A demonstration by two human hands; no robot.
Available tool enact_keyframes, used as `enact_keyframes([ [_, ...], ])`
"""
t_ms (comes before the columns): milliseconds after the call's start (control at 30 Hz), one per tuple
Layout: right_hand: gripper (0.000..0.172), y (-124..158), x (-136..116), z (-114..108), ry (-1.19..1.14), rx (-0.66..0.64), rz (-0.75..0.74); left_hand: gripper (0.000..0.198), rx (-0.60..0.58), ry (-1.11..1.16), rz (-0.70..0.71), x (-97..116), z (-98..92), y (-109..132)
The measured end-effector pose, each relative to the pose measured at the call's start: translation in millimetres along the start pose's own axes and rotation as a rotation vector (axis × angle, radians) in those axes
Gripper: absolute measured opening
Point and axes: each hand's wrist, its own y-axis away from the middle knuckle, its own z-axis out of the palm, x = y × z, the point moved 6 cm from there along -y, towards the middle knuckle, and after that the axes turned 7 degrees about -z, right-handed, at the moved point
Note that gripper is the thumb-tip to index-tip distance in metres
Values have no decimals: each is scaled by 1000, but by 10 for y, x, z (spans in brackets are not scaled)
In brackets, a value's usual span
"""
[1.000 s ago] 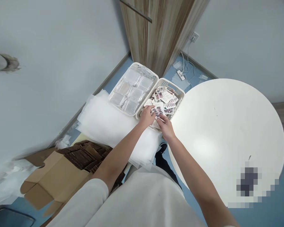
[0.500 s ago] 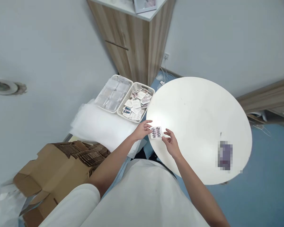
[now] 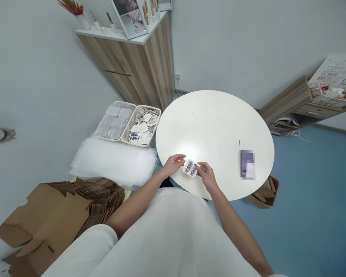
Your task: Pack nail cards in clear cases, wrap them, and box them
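a white card [image 3: 190,168] of small dark pieces, pinched in the right hand [image 3: 207,175] above a round white table [image 3: 216,123], close to its near edge.
the right thumb and fingers grasp the card's right side; the left hand [image 3: 173,164], loosely unclenched, is just beside its left side, apparently gripping nothing; contact cannot be told. a basket [image 3: 128,128] of similar cards [image 3: 144,128] sits beyond the table's left edge. a loosened pinch or a knock from the left fingers could tip the card and, so near the edge, drop it onto the floor [image 3: 311,184].
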Motion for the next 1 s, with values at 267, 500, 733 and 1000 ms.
enact_keyframes([
  [267,37,-114,-34,20,49,-101,-18,21,-9,-70,-7,61,132,-50],
  [500,42,-106,82,36,8,-102,74,27,92,224,-161,-152,16,19],
  [733,36,-234,145,173,7,23,-24,40,112,78,-100,-315,-95,107],
  [1000,41,-397,193,457,180,55,-47,59,94,-315,100,-222,-449,75],
])
